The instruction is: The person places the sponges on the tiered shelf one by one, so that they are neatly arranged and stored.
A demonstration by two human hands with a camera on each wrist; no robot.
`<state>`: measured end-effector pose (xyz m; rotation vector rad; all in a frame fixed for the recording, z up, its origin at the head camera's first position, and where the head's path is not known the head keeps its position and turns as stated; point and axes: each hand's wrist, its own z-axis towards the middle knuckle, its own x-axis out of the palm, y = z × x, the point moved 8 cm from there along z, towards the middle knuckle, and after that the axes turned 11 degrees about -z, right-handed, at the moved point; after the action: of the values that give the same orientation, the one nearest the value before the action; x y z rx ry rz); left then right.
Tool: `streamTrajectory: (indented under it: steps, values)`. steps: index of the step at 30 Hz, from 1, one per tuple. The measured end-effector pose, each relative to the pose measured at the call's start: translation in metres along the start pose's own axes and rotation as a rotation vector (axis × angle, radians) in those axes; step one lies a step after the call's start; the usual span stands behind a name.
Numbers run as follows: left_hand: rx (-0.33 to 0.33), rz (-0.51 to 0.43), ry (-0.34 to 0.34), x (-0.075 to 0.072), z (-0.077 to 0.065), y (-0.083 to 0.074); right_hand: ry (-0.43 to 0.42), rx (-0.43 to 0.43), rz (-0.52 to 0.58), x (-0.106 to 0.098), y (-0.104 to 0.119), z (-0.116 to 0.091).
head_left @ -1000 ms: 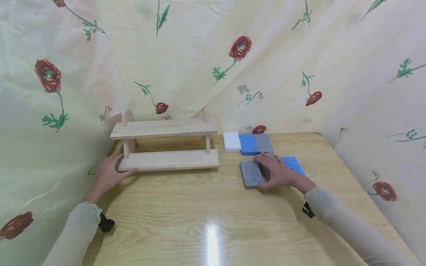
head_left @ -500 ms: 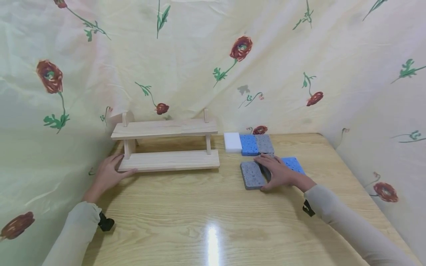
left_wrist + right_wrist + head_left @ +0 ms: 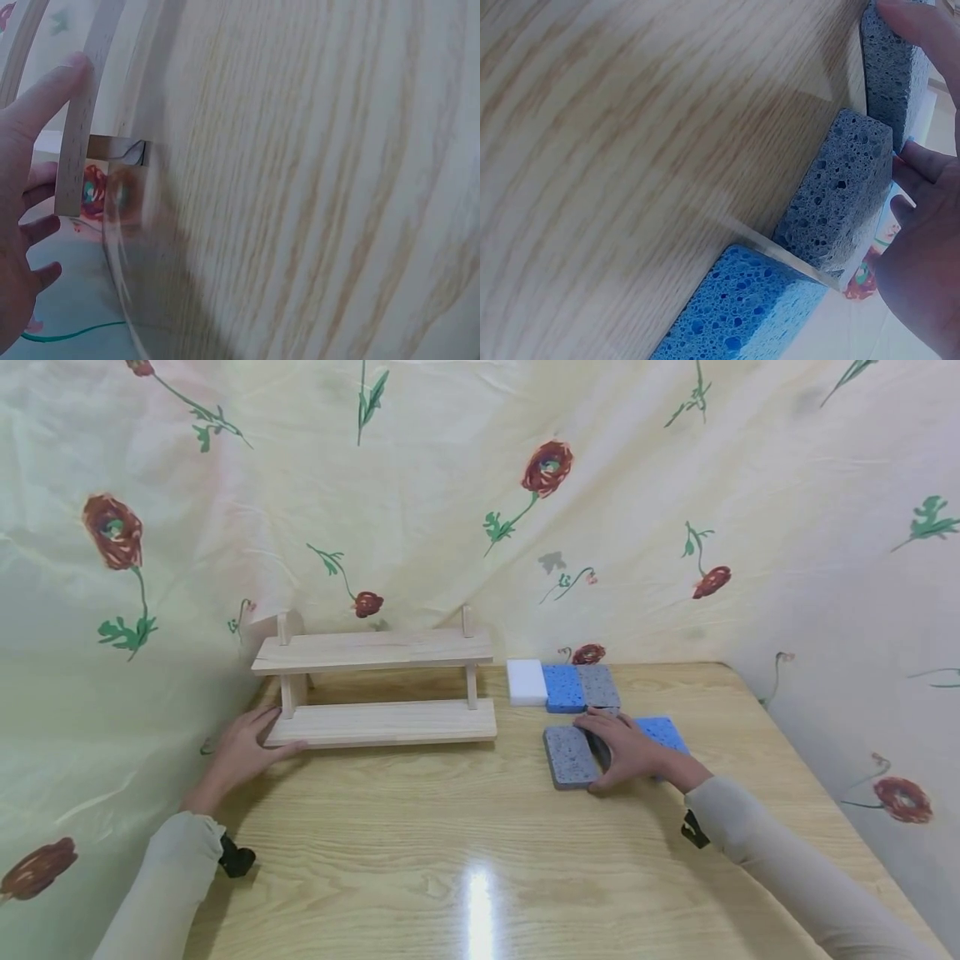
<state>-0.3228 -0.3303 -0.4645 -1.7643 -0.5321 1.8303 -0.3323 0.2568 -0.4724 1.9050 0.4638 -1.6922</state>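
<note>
In the head view, a two-tier wooden shelf stands at the back left. My left hand holds the left end of its lower board, thumb along the front edge and fingers behind. On the right, a grey sponge lies flat on the table. My right hand grips its right side, the thumb at the near corner and the fingertips at the far corner. Partly hidden under that hand is a second grey sponge. Beside it lies a blue sponge, its left part behind the hand.
A white sponge, a blue sponge and a grey sponge lie side by side at the table's back edge, right of the shelf. A flowered cloth hangs behind the wooden table and at both sides.
Both hands stay where they are on the shelf and the grey sponge. The head view shifts only slightly.
</note>
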Motion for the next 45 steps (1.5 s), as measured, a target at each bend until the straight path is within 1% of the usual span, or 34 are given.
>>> streamTrajectory:
  steps: [4,11,18,24,30,34,41,45]
  values:
    - [0.022,0.006,0.012,-0.003,0.001,0.001,0.008,0.001,-0.009,0.001,-0.002,0.000]
    - [0.033,0.061,0.015,-0.007,0.002,-0.004,0.026,0.008,0.011,0.002,-0.005,0.000]
    - [0.062,0.137,0.029,-0.005,0.005,-0.008,-0.005,0.000,0.010,-0.001,-0.005,-0.001]
    - [0.085,0.180,0.040,-0.005,0.007,-0.012,-0.022,0.001,0.009,-0.002,-0.005,0.000]
    - [0.077,0.195,0.050,-0.006,0.007,-0.012,-0.023,0.010,0.025,-0.001,-0.006,0.002]
    - [0.068,0.189,0.052,-0.006,0.005,-0.011,-0.029,0.004,0.020,-0.001,-0.004,0.004]
    - [0.031,0.177,0.064,-0.004,0.001,-0.007,-0.047,-0.021,0.028,-0.003,-0.001,0.006]
    - [0.025,0.167,0.060,-0.004,0.000,-0.005,-0.057,-0.025,0.034,-0.007,-0.001,0.008]
